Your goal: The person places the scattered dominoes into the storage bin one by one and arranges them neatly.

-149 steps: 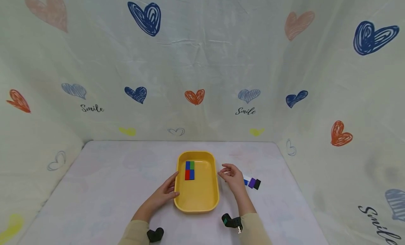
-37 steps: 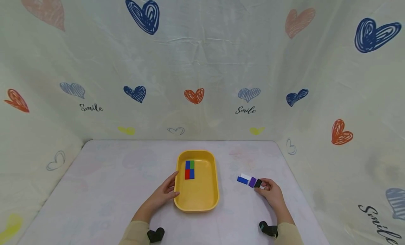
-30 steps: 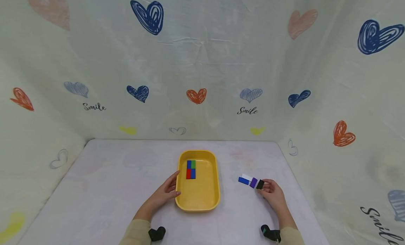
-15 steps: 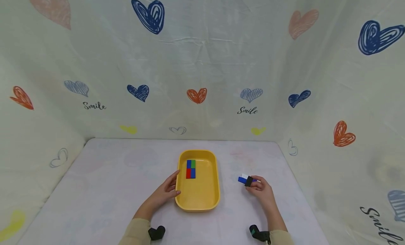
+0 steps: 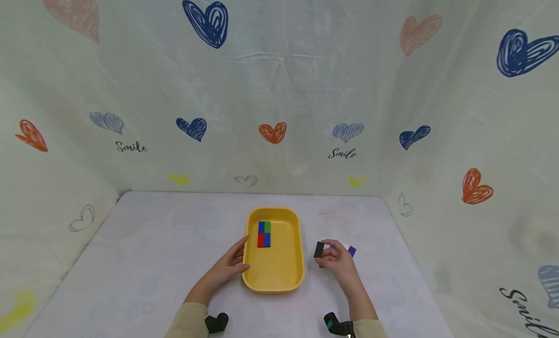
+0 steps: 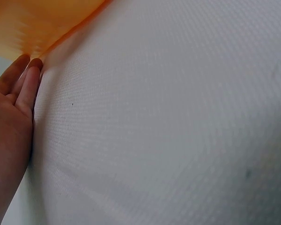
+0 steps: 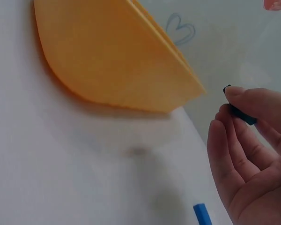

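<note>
My right hand point(image 5: 339, 261) pinches a black block point(image 5: 319, 249) between thumb and fingertips, to the right of the yellow tray point(image 5: 279, 280). In the right wrist view the block is mostly covered by the fingers. My left hand point(image 5: 227, 263) rests with its fingertips against the tray's left side; in the left wrist view these fingers point(image 6: 29, 89) are extended along its wall. Inside the tray a blue block point(image 5: 261, 227), a green block point(image 5: 267, 227), a red block point(image 5: 260, 240) and another blue block point(image 5: 267, 240) lie side by side in a small rectangle.
A purple block point(image 5: 352, 251) lies on the white table point(image 5: 174, 260) just right of my right hand. A blue block point(image 7: 203, 214) lies there too, mostly hidden by that hand in the head view. A curtain point(image 5: 279, 86) printed with hearts surrounds the table.
My right hand has taken hold of the black block at the right end of the loose blocks and carried it left, over the others, toward the tray. My left hand has stayed at the tray.
</note>
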`<state>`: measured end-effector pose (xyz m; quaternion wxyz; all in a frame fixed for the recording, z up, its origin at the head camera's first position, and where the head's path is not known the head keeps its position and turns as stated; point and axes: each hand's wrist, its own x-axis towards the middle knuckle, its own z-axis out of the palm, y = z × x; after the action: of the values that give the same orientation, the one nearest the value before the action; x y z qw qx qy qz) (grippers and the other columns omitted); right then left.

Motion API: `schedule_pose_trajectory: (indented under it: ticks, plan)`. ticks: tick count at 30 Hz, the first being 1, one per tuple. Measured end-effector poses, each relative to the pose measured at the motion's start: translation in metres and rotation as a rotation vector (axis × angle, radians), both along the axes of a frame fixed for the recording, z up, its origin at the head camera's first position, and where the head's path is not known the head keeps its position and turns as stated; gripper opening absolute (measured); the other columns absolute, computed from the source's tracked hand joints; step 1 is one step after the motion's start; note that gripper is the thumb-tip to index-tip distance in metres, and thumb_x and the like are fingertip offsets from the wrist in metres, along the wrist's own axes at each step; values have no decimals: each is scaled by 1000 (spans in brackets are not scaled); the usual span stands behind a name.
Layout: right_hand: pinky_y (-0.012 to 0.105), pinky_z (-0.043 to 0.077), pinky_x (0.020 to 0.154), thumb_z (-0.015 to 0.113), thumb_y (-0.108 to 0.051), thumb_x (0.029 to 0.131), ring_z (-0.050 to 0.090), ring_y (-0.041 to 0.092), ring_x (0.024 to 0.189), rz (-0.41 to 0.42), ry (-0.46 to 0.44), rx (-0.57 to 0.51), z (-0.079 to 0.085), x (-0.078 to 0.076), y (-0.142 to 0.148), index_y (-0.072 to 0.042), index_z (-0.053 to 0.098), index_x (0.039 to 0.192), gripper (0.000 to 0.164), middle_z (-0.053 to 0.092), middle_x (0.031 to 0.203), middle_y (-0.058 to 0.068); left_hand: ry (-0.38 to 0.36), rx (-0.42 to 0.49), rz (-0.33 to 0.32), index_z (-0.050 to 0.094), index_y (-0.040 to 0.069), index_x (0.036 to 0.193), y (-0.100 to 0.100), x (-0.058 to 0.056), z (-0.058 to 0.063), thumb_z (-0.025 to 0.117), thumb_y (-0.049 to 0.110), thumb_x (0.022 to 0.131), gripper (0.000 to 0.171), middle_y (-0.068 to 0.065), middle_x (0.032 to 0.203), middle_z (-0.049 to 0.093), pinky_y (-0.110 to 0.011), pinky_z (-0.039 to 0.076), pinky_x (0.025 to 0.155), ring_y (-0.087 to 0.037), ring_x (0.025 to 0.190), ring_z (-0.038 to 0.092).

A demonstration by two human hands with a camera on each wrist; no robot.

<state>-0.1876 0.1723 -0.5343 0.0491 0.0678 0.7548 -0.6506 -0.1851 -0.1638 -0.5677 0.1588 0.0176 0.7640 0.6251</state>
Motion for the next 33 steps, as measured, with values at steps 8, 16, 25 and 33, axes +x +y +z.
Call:
schedule_pose_trajectory:
  ticks: [8, 16, 25, 33]
  plan:
    - [34, 58, 76, 76, 2, 80, 65, 24, 78, 133, -1, -59, 14, 5, -23, -3, 53, 128, 54, 61, 88, 10, 1, 9, -4, 31, 28, 154, 0, 0, 1, 77, 24, 84, 84, -14, 152, 37, -49, 36, 107, -35, 132, 43]
    - [33, 58, 77, 76, 1, 80, 66, 22, 80, 216, -8, -71, 24, 2, -41, -1, 52, 128, 54, 62, 91, 11, -12, 23, -7, 31, 29, 154, 0, -1, 1, 77, 22, 84, 84, -13, 153, 36, -48, 37, 107, -34, 132, 43]
    - [33, 58, 78, 78, -4, 80, 67, 23, 80, 265, -19, -28, 29, -5, -56, -3, 53, 128, 54, 62, 93, 12, 0, 24, -5, 31, 26, 154, 1, 0, 4, 76, 20, 84, 83, -15, 152, 37, -49, 38, 106, -35, 131, 45]
    - [33, 58, 77, 77, -2, 81, 69, 24, 80, 302, -34, -8, 33, -12, -68, -4, 55, 127, 52, 61, 94, 13, -3, 5, -5, 31, 28, 154, 0, 0, 2, 76, 24, 84, 83, -14, 152, 37, -48, 38, 106, -34, 131, 44]
